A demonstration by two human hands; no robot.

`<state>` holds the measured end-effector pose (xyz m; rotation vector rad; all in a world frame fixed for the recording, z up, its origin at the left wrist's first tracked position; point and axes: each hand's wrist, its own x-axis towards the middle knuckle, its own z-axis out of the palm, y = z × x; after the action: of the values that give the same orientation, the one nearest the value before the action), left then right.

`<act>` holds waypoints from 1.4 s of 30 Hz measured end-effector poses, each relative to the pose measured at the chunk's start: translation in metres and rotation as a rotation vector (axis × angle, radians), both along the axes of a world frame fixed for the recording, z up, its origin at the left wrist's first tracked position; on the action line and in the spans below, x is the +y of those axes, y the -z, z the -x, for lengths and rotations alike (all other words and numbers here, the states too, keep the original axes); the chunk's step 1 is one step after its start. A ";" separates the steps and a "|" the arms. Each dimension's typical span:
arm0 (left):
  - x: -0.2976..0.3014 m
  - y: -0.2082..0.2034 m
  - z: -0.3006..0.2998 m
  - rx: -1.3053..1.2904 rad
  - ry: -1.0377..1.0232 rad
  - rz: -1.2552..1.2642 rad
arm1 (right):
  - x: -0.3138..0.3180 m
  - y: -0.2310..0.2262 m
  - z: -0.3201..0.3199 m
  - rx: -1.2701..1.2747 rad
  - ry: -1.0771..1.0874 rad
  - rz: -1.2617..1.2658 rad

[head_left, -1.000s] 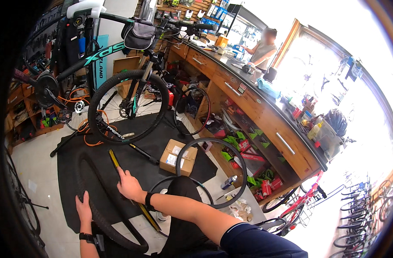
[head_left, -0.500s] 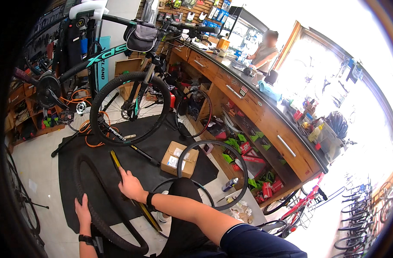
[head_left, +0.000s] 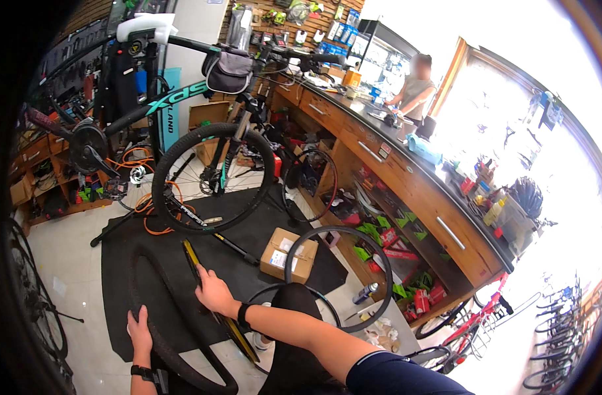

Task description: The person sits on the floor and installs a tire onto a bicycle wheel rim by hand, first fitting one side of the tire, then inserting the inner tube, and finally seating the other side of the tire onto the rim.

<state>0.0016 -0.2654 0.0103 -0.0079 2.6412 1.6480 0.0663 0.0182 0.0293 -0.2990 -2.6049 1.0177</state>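
A black knobbly bicycle tyre, off any wheel, stands over the mat at the lower left. My left hand is wrapped around its left side, thumb upward. Just to the right is a narrow black wheel rim with a yellow inner band, seen almost edge-on and tilted. My right hand grips it near the middle, with some fingers hidden behind. Tyre and rim stand side by side with a gap between their upper parts.
A bicycle hangs on a stand ahead over the black mat. Right of my knee are a cardboard box, another tyre and a spray can. A wooden counter runs along the right, with a person behind it.
The whole view has shifted, so the scene sits slightly lower and further right. Both hands keep their holds on the tyre and the rim. The person's arms behind the counter have moved.
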 end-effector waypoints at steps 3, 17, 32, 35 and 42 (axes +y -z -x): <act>0.000 0.005 0.004 -0.025 0.009 -0.071 | -0.002 -0.001 0.000 0.017 0.026 -0.004; -0.002 -0.001 -0.004 0.011 0.000 -0.027 | 0.000 -0.003 -0.003 0.000 0.015 -0.002; -0.002 -0.007 -0.008 -0.010 0.017 -0.001 | 0.001 -0.004 0.000 -0.017 0.009 -0.041; 0.001 -0.012 -0.010 -0.026 0.011 0.020 | 0.001 -0.005 -0.002 -0.017 0.008 -0.030; 0.002 -0.011 -0.010 -0.013 -0.006 0.014 | 0.002 -0.008 -0.003 -0.033 0.001 -0.031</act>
<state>0.0121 -0.2632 0.0216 -0.0275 2.6462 1.6252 0.0688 0.0205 0.0372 -0.3113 -2.6472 0.9792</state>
